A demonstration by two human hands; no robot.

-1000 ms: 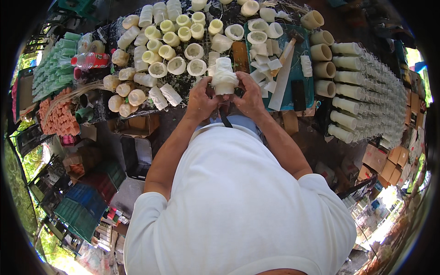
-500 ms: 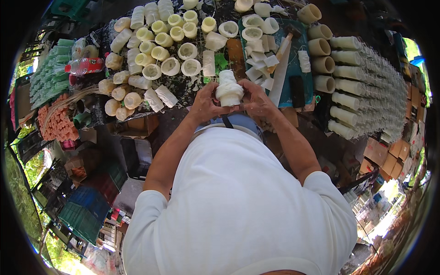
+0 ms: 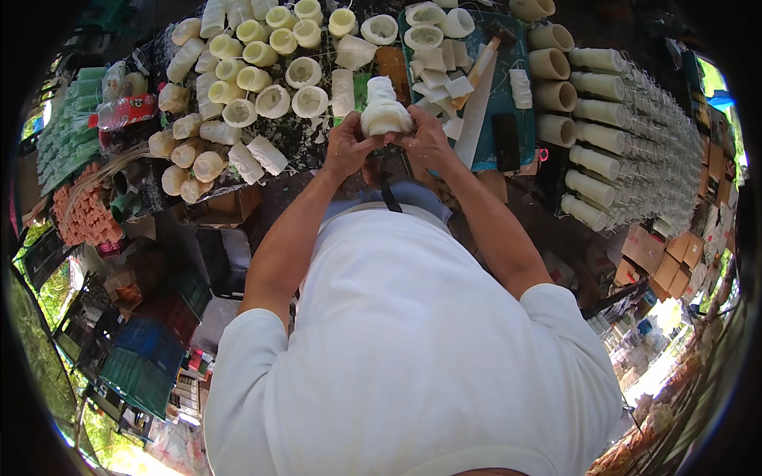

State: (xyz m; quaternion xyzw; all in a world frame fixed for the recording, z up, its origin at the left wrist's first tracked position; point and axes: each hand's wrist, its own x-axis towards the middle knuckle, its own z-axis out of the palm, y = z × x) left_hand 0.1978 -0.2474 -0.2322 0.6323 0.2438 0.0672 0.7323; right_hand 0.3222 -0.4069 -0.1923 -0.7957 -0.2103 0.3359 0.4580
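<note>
Between both hands, over the near table edge, is a white soft-looking mould (image 3: 382, 113). Its upper part is narrow, and a thick, rolled-looking collar bulges round its lower half. My left hand (image 3: 346, 149) grips its left side, thumb pressed against the lower collar. On the opposite side my right hand (image 3: 427, 143) is closed round the collar, thumb near the left one. Fingertips behind the mould are hidden. Just beyond it lie a whitish cylinder (image 3: 343, 92) and a green scrap (image 3: 362, 86). To the left stand several cream hollow cups (image 3: 309, 101).
On the right, a teal tray (image 3: 516, 151) holds white pieces, a hammer (image 3: 498, 36) and a dark flat object (image 3: 506, 141). Tan tubes (image 3: 557, 95) and rows of pale candle-like cylinders (image 3: 599, 107) stand beyond it. A bottle (image 3: 127, 112) lies at left, near pink sticks (image 3: 83, 208).
Both hands have moved slightly away from my body and left with the mould. It now tilts, its collar lower and nearer my thumbs. The table appears shifted up and left in view.
</note>
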